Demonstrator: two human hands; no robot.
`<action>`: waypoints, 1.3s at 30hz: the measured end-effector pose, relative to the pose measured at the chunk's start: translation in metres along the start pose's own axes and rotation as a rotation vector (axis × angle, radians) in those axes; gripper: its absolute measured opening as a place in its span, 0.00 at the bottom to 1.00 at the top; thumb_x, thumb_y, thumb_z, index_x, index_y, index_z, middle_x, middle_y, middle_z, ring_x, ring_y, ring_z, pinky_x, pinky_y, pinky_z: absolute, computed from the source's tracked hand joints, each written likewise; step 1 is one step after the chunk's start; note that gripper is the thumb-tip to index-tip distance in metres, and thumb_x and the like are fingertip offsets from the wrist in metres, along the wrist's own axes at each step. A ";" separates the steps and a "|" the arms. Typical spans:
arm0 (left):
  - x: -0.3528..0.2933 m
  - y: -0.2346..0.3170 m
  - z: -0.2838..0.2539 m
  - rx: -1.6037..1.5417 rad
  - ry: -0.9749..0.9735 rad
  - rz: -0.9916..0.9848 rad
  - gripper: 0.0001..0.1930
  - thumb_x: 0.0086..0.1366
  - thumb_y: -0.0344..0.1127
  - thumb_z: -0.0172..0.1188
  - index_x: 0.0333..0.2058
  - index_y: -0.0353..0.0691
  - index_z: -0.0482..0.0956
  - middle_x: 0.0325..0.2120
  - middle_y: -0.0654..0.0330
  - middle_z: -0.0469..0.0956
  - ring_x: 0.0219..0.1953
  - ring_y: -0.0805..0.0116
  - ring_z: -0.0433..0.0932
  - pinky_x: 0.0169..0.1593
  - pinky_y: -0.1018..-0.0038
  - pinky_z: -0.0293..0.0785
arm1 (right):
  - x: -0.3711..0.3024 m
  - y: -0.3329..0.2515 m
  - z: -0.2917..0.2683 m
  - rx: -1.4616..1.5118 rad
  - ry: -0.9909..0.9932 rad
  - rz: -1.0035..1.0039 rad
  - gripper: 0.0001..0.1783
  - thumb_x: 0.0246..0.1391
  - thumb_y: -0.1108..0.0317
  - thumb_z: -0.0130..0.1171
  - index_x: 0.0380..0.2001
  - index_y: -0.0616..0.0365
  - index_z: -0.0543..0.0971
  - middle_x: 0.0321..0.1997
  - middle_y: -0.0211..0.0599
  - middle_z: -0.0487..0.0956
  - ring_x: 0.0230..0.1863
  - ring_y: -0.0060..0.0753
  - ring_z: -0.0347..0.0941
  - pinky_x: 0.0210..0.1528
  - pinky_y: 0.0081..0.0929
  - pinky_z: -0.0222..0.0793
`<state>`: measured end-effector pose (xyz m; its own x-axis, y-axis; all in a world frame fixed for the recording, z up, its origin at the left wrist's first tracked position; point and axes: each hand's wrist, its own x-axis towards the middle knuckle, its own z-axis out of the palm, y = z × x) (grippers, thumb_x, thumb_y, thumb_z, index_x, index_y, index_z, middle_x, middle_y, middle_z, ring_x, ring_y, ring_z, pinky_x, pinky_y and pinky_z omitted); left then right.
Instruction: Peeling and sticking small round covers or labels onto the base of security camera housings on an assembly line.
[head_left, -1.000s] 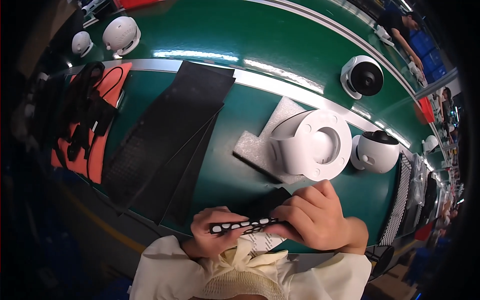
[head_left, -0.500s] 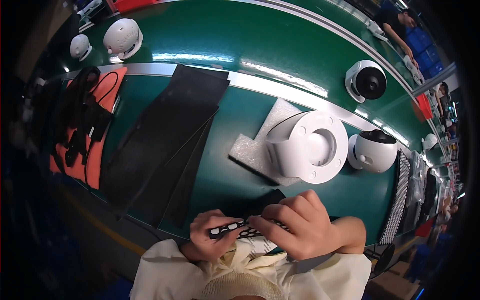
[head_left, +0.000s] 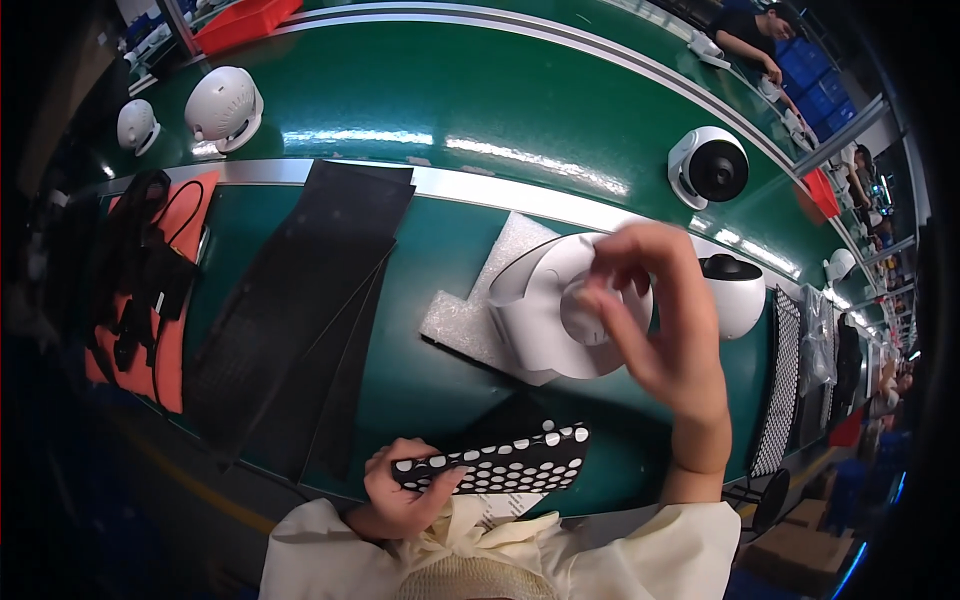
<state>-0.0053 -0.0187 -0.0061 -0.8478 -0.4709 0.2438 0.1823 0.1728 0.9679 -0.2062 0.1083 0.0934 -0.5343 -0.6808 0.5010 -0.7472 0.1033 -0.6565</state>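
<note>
My left hand (head_left: 400, 500) grips one end of a black sheet (head_left: 510, 468) carrying rows of white round pads, the thumb lying on top. The sheet is held near my body, above the table's front edge. My right hand (head_left: 672, 305) is over the white round plastic housing (head_left: 525, 335), fingers curled and thumb toward the fingertips, slightly blurred. Whatever it pinches is too small or hidden to make out. The hand covers the right part of the housing's ring. Under the housing lies a sheet of white foam (head_left: 460, 318).
Black flat sheets (head_left: 290, 300) lie left of the foam; beyond them, cables and adapters sit on an orange pad (head_left: 185, 300). A white camera (head_left: 740, 300) stands right of the housing, beside another dotted strip (head_left: 775, 390). More cameras (head_left: 225, 110) stand on the green belt (head_left: 480, 90).
My right hand has left the dotted sheet and moved up and right onto the housing. My left hand keeps the sheet, which now shows its pads more fully.
</note>
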 end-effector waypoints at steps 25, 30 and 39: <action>-0.001 -0.003 -0.003 -0.025 -0.008 -0.011 0.12 0.43 0.25 0.62 0.22 0.33 0.65 0.12 0.59 0.69 0.13 0.75 0.68 0.17 0.82 0.62 | 0.009 0.022 -0.023 -0.168 -0.041 -0.044 0.07 0.40 0.76 0.53 0.27 0.60 0.70 0.33 0.38 0.73 0.33 0.31 0.68 0.33 0.23 0.61; -0.004 -0.005 -0.001 -0.041 0.027 -0.015 0.12 0.43 0.26 0.62 0.23 0.33 0.65 0.13 0.58 0.70 0.14 0.75 0.68 0.19 0.82 0.64 | 0.011 0.026 -0.026 -0.053 -0.116 0.166 0.03 0.44 0.77 0.50 0.25 0.65 0.69 0.30 0.39 0.72 0.31 0.30 0.68 0.35 0.23 0.63; -0.005 -0.004 -0.001 -0.012 0.053 -0.031 0.13 0.42 0.27 0.62 0.24 0.33 0.66 0.14 0.58 0.70 0.15 0.76 0.69 0.20 0.82 0.65 | 0.016 0.024 -0.032 -0.195 -0.202 0.083 0.03 0.42 0.76 0.51 0.22 0.64 0.69 0.23 0.39 0.70 0.27 0.36 0.65 0.31 0.26 0.60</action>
<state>-0.0009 -0.0179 -0.0107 -0.8259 -0.5209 0.2157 0.1623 0.1468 0.9758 -0.2460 0.1233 0.1039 -0.5220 -0.7926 0.3151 -0.7764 0.2886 -0.5602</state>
